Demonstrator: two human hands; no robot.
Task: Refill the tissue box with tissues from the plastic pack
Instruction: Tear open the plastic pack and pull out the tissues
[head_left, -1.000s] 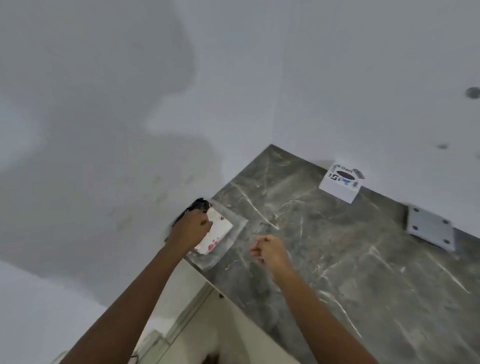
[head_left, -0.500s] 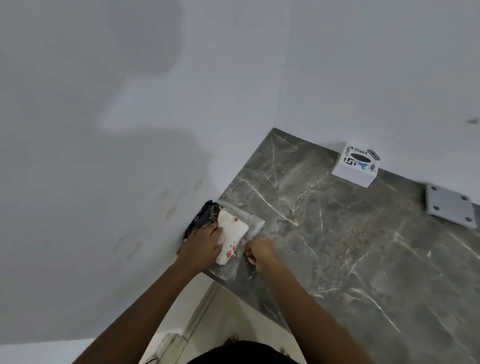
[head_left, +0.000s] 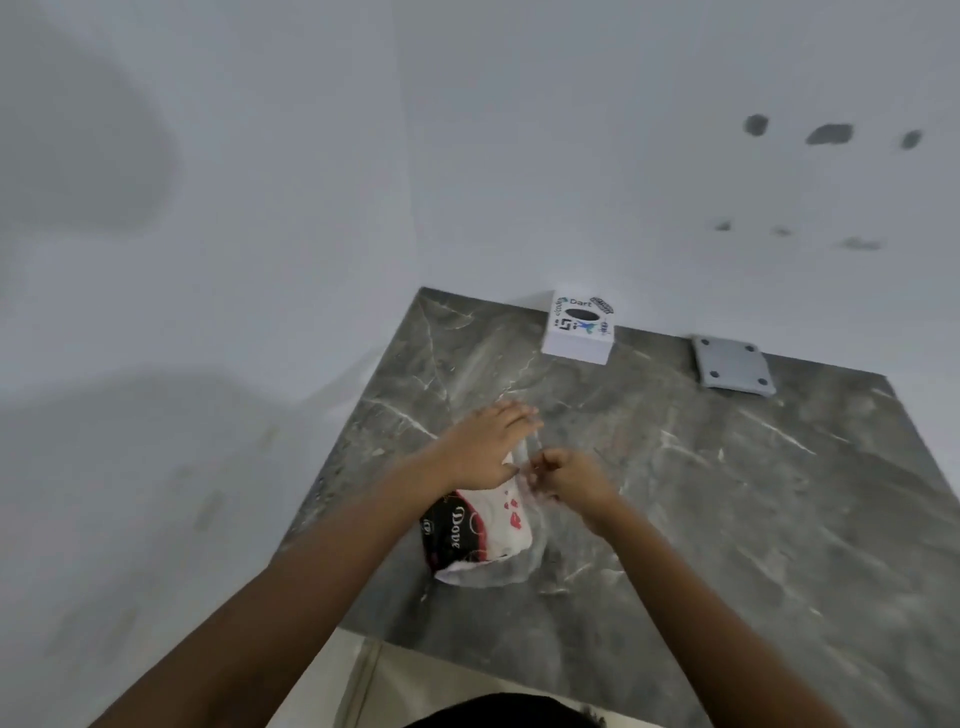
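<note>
A plastic tissue pack (head_left: 480, 535), black, white and red under clear film, lies on the grey marble counter (head_left: 727, 493). My left hand (head_left: 483, 447) rests flat on its far end with fingers stretched out. My right hand (head_left: 569, 475) is beside it, fingers pinched on the clear film at the pack's right edge. The white tissue box (head_left: 579, 327), with a dark oval slot on top, stands at the back of the counter against the wall, well beyond both hands.
A grey square plate (head_left: 733, 366) with screw holes lies at the back right by the wall. White walls close the counter's left and far sides. The counter's near edge drops to a pale floor (head_left: 415, 691).
The pack now lies nearer the counter's middle instead of at its left edge. My left hand has flattened on it, and my right hand has closed on its film. The view has shifted.
</note>
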